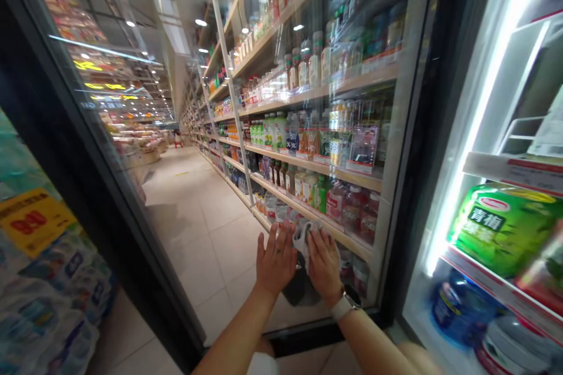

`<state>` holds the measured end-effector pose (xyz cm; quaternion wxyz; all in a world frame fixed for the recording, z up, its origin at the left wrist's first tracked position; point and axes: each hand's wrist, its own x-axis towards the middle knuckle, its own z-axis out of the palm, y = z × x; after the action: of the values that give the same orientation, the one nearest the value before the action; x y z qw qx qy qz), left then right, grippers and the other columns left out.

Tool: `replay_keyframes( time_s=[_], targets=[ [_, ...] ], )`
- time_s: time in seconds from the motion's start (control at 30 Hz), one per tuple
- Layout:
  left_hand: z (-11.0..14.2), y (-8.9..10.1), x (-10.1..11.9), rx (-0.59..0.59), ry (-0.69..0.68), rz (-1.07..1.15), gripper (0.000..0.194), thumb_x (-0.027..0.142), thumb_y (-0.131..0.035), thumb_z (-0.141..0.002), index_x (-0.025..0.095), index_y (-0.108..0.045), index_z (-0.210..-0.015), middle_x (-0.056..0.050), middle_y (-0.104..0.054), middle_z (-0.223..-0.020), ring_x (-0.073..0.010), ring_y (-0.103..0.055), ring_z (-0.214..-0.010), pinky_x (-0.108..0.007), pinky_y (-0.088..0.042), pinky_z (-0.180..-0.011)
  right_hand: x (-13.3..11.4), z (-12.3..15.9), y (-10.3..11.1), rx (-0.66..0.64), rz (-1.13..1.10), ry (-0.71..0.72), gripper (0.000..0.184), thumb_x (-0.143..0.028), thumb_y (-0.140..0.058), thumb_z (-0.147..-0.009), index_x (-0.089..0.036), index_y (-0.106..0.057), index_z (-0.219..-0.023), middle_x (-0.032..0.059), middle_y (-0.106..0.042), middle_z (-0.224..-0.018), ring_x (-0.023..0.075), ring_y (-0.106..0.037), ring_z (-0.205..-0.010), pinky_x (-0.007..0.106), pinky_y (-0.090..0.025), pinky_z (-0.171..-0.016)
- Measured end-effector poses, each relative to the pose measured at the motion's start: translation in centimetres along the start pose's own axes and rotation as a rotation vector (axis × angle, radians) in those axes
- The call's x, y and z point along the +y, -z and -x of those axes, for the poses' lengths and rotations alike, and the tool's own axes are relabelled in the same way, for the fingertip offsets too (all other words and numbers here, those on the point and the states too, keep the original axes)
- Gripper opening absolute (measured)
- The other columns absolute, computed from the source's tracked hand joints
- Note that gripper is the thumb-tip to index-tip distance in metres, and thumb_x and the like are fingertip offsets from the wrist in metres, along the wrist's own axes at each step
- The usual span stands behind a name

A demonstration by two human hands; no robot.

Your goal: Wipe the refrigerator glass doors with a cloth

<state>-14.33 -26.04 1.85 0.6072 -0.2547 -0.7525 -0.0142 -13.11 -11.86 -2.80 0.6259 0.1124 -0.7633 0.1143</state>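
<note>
A: Where is your cloth [301, 240]?
B: Low on the glass pane [220, 217], bunched under your right hand [323, 258], which is closed over it.
A: Your left hand [276, 263]?
B: Just beside the cloth, fingers straight and apart, apparently flat on the glass pane, holding nothing.
A: Progress?
B: Judged mid-wipe. Which areas you have done or have left cannot be told through the reflections. Lit cooler shelves [492, 167] stand to your right.
</note>
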Motion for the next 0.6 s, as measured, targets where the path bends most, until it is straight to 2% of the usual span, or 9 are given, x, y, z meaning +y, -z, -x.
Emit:
replay_keyframes(
  time_s=[0.07, 0.13, 0.23, 0.3, 0.37, 0.43, 0.6],
  targets=[
    [-0.1, 0.1, 0.0, 0.009, 0.003, 0.003, 0.062, 0.031, -0.049, -0.094, 0.019, -0.029, -0.152, -0.008, -0.049, -0.146, -0.0174, -0.017, -0.150, -0.042, -0.007, -0.125, 2.4, -0.6, 1.1, 0.022, 0.018, -0.084, 0.068, -0.008, -0.036, -0.094, -0.022, -0.018, -0.157, 0.0109, -0.036, -0.157, 0.0233, -0.021, -0.150, 0.050, -0.027, -0.120],
    [-0.2, 0.0, 0.0, 0.012, 0.001, 0.008, 0.062, 0.032, -0.049, -0.094, 0.019, -0.030, -0.151, -0.008, -0.050, -0.146, -0.0171, -0.016, -0.150, -0.042, -0.007, -0.125, 5.1, -1.0, 2.3, 0.081, 0.037, -0.243, 0.067, -0.010, -0.033, -0.095, -0.019, -0.014, -0.158, 0.0139, -0.024, -0.162, 0.0274, -0.015, -0.151, 0.058, -0.023, -0.119],
    [-0.1, -0.1, 0.0, -0.002, 0.004, 0.006, 0.062, 0.032, -0.051, -0.093, 0.019, -0.033, -0.151, -0.009, -0.050, -0.145, -0.0184, -0.018, -0.150, -0.042, -0.007, -0.125, 8.2, -1.2, 3.4, 0.192, 0.061, -0.439, 0.062, -0.015, -0.032, -0.096, -0.012, -0.018, -0.156, 0.0198, -0.015, -0.163, 0.0342, -0.012, -0.151, 0.068, -0.017, -0.117],
    [0.0, -0.1, 0.0, -0.008, 0.005, 0.002, 0.062, 0.032, -0.052, -0.093, 0.019, -0.033, -0.151, -0.009, -0.050, -0.145, -0.0192, -0.020, -0.150, -0.043, -0.008, -0.125, 8.7, -1.0, 3.4, 0.223, 0.043, -0.468, 0.058, -0.019, -0.032, -0.098, -0.007, -0.023, -0.154, 0.0238, -0.016, -0.161, 0.0368, -0.013, -0.150, 0.070, -0.018, -0.115],
    [0.0, -0.1, 0.0, -0.003, 0.004, -0.001, 0.062, 0.032, -0.051, -0.093, 0.019, -0.032, -0.151, -0.009, -0.051, -0.145, -0.0190, -0.020, -0.149, -0.043, -0.008, -0.125, 7.5, -0.6, 2.7, 0.220, 0.009, -0.440, 0.055, -0.021, -0.030, -0.100, -0.005, -0.026, -0.153, 0.0254, -0.022, -0.159, 0.0373, -0.014, -0.150, 0.071, -0.022, -0.114],
    [0.0, -0.1, 0.0, 0.004, 0.001, -0.006, 0.062, 0.033, -0.050, -0.093, 0.019, -0.032, -0.151, -0.009, -0.050, -0.145, -0.0190, -0.019, -0.150, -0.043, -0.008, -0.125, 5.0, -0.1, 1.6, 0.186, -0.037, -0.388, 0.054, -0.020, -0.030, -0.100, -0.008, -0.028, -0.153, 0.0235, -0.028, -0.158, 0.0359, -0.016, -0.150, 0.071, -0.027, -0.112],
    [0.1, -0.2, 0.0, 0.011, -0.013, -0.010, 0.062, 0.028, -0.045, -0.093, 0.017, -0.028, -0.152, -0.009, -0.047, -0.148, -0.0190, -0.018, -0.150, -0.043, -0.008, -0.125, -2.3, 1.6, -1.2, 0.034, -0.147, -0.106, 0.053, -0.014, -0.037, -0.098, -0.021, -0.037, -0.150, 0.0124, -0.049, -0.148, 0.0274, -0.027, -0.148, 0.058, -0.039, -0.112]
  ],
)
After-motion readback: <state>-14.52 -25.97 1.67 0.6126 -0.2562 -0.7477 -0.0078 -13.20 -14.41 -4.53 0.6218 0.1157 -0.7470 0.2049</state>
